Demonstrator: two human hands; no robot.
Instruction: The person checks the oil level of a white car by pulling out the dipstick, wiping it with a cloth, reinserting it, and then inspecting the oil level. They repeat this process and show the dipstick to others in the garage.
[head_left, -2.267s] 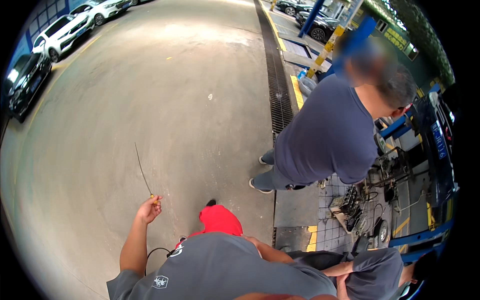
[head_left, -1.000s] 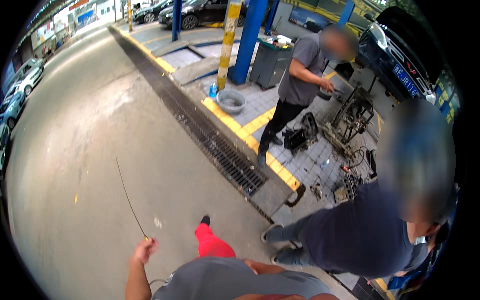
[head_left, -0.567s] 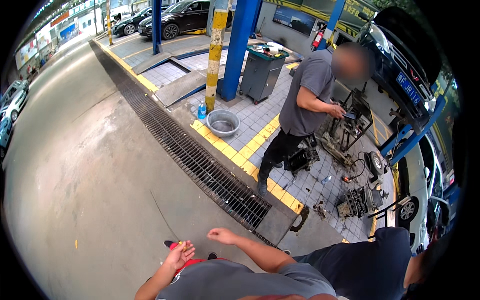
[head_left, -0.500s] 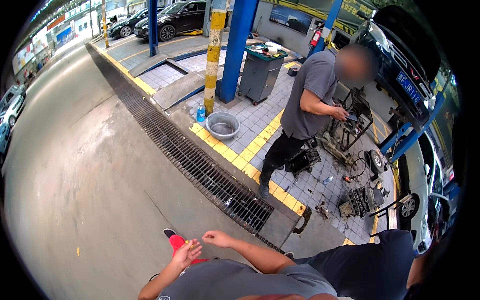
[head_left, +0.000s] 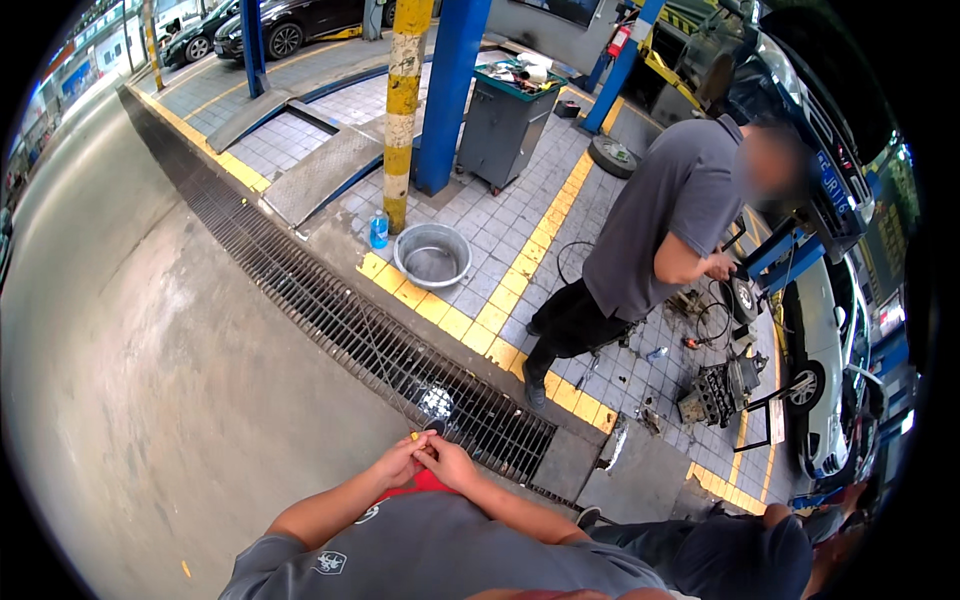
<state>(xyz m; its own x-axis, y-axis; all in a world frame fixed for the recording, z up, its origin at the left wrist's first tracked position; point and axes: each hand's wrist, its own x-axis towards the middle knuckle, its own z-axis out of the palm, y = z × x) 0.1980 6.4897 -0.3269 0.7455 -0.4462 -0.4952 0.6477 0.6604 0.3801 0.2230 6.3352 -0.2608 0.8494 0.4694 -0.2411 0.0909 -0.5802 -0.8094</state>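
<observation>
My left hand [head_left: 398, 463] and my right hand [head_left: 449, 464] meet in front of my waist, fingers closed together. A small yellow piece [head_left: 416, 436] shows at the fingertips of my left hand. From there a long, thin dark rod [head_left: 380, 372] runs forward over the drain grating [head_left: 300, 292]; whether it joins the yellow piece I cannot make out. Whatever the right fingers grip is hidden. Just beyond the hands is a dark shoe tip [head_left: 437, 427], and a bright white patch [head_left: 435, 402] shows on the grating. Red cloth [head_left: 420, 482] lies below my hands.
Across the grating stands a co-worker [head_left: 650, 240], bent toward car parts. A grey basin [head_left: 432, 256] and a bottle of blue liquid [head_left: 378, 230] sit by a yellow-white post [head_left: 404, 120]. An engine block [head_left: 708, 396] lies right; another person's dark-clothed legs [head_left: 700, 560] are close at lower right.
My hands came together from apart, the right joining the left. The view shifted. The thin rod now reaches over the grating, and a bright patch appeared there. The co-worker bent lower.
</observation>
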